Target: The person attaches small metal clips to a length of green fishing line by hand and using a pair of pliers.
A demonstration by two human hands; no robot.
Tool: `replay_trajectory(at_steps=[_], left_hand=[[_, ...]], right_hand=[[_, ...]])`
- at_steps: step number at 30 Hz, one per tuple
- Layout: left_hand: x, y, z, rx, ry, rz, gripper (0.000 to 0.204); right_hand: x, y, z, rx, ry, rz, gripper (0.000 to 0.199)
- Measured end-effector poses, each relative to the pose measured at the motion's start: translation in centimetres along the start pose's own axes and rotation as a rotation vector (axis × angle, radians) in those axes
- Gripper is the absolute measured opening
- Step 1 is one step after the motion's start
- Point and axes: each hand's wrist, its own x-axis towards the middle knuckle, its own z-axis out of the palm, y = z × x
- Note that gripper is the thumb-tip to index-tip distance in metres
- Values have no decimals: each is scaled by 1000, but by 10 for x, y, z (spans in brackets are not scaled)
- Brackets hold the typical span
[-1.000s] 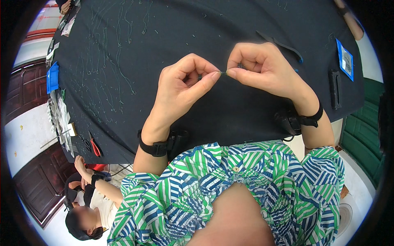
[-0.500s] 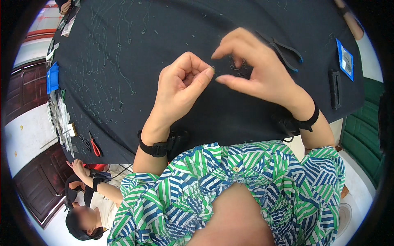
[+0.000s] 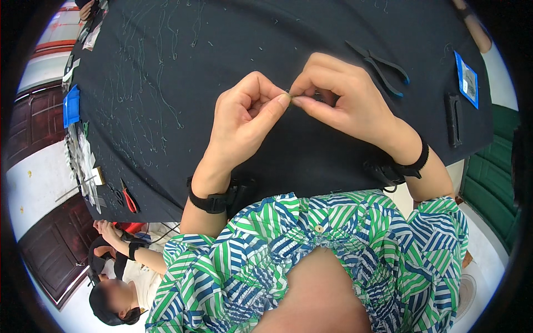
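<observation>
Both hands together above black table [image 3: 311, 161]. L hand [image 3: 247, 119] & R hand [image 3: 341, 102] pinch 1 tiny wire piece [image 3: 288, 94], fingertips touching. Black pliers [image 3: 383, 67] near R hand.

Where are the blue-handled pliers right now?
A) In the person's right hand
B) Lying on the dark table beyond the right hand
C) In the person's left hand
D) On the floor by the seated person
B: the blue-handled pliers lie untouched on the dark table, just past the right hand, which pinches a tiny piece together with the left hand.
</observation>
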Motion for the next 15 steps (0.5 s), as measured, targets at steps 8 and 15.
replay_trajectory(at_steps=[8, 15], left_hand=[[0, 1, 1, -28, 8, 12, 12], [1, -1, -1, -19, -11, 29, 11]], right_hand=[[0, 3, -3, 37, 14, -13, 6], [1, -2, -7, 39, -23, 39, 8]])
